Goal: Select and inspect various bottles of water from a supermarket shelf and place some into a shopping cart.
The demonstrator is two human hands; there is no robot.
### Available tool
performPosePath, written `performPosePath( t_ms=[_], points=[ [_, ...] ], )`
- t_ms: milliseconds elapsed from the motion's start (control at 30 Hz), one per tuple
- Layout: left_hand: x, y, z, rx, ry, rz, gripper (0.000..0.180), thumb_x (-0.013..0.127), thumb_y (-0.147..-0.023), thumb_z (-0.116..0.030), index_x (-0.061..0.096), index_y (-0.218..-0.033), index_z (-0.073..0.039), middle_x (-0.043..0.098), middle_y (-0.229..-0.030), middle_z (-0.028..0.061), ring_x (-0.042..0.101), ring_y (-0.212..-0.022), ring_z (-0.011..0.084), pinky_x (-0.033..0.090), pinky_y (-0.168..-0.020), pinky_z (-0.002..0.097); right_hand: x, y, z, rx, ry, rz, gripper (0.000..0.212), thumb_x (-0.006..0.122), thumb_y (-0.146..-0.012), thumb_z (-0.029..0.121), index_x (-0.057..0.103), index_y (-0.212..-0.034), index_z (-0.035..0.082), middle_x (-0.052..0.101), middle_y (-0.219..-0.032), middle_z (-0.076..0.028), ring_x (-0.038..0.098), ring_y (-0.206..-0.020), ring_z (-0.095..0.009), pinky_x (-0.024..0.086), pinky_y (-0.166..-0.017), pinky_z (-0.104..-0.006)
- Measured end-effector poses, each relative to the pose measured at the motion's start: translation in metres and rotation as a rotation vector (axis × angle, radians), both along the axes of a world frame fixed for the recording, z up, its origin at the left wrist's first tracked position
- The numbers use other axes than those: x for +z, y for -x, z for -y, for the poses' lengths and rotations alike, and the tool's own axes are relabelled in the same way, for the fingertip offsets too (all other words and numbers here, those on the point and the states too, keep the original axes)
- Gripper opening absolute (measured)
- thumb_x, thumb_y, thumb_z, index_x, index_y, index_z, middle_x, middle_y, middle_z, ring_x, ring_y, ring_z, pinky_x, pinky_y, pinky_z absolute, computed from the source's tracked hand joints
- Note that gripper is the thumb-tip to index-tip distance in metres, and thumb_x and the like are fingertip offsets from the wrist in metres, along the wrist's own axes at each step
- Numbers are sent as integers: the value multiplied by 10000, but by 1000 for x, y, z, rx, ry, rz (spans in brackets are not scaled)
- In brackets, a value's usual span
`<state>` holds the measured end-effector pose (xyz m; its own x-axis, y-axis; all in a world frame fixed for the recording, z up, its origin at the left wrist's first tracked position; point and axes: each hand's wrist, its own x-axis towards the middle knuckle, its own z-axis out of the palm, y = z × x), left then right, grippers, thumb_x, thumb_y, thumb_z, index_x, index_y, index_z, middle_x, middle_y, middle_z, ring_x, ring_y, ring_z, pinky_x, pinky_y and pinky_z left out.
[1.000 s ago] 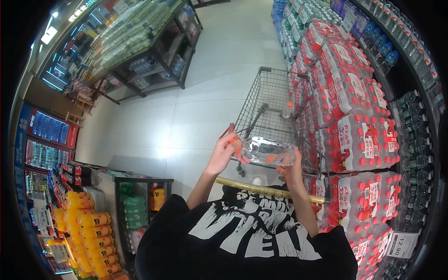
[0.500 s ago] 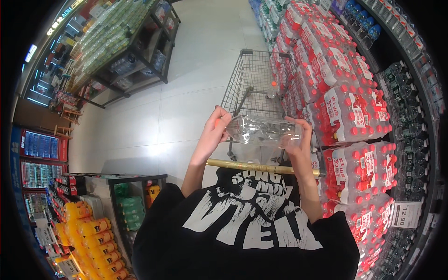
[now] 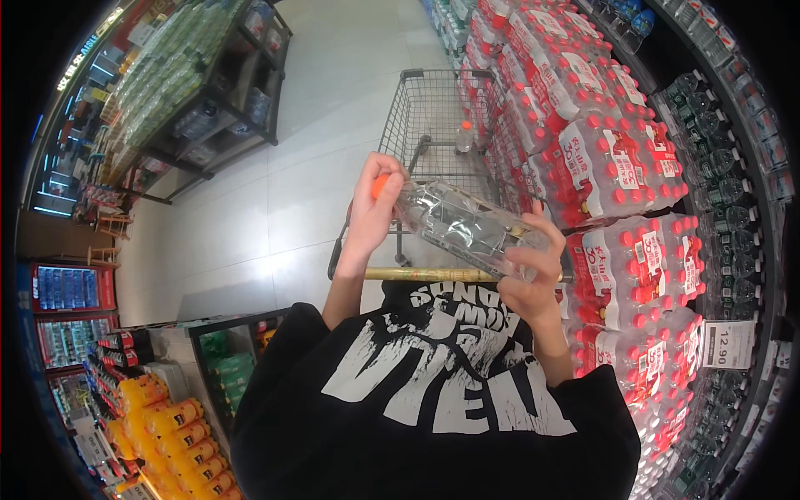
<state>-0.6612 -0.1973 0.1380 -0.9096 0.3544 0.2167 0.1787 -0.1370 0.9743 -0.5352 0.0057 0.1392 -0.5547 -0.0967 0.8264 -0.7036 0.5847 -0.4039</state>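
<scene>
Between my two hands I hold a large clear plastic bottle (image 3: 467, 225), tilted with its orange cap to the left and its base lower to the right. My left hand (image 3: 373, 204) is closed round the neck, just at the cap. At the base end, my right hand (image 3: 535, 262) grips the bottle with its fingers bent round it. Below the bottle runs the gold-coloured handle (image 3: 429, 273) of a wire shopping cart (image 3: 408, 125). A second clear bottle with an orange cap (image 3: 464, 137) stands inside the cart toward the far end.
Shrink-wrapped packs of red-capped bottles (image 3: 612, 171) are stacked high along the right side of the cart. Behind them is a shelf of dark bottles (image 3: 721, 200) with a price sign (image 3: 727, 344). A dark display rack (image 3: 242, 83) stands far left; orange-yellow drink packs (image 3: 171, 425) are near left.
The bottle has turned from nearly level to slanting, its base end now lower and nearer me. My right hand has shifted its grip at the base. The whole view has moved slightly.
</scene>
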Motion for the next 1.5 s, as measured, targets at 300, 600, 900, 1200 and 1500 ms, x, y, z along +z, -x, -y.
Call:
performPosePath(
  t_ms=[300,600,900,1200,1500],
  points=[
    [0,0,2,-48,-72,43,148,442,-917,-216,448,-926,-68,443,-776,-18,391,-627,34,311,-476,170,-10,3,-10,48,219,140,342,636,-628,-38,514,-881,158,462,-1113,-71,407,-1125,-350,318,-1001,-549],
    [9,-4,12,-232,-177,89,376,452,-898,-236,453,-1181,11,362,-620,-42,297,-488,21,238,-433,183,-37,3,-9,545,1137,1045,568,589,-842,228,289,-1302,85,450,-1199,-145,532,-1029,-234,535,-699,-347],
    [1,-1,11,-148,-131,135,418,478,-912,-282,449,-1174,43,382,-555,-50,283,-442,14,223,-424,179,-54,7,10,490,1319,1275,579,370,-897,505,340,-1269,62,600,-823,-126,577,-579,-164,445,-383,-266],
    [-9,3,5,-130,-173,170,106,478,-910,-127,453,-958,-36,398,-578,-59,298,-448,2,224,-407,180,-53,5,6,681,1295,1427,721,226,-867,621,481,-1144,6,611,-698,-206,530,-416,-173,415,-358,-237],
    [3,1,-6,-38,-50,228,139,568,-845,-124,501,-737,-67,432,-602,-73,345,-475,-15,243,-413,164,-57,3,15,804,1679,1577,739,201,-860,628,497,-1097,-6,574,-644,-206,461,-332,-231,263,-229,-262]
  ],
)
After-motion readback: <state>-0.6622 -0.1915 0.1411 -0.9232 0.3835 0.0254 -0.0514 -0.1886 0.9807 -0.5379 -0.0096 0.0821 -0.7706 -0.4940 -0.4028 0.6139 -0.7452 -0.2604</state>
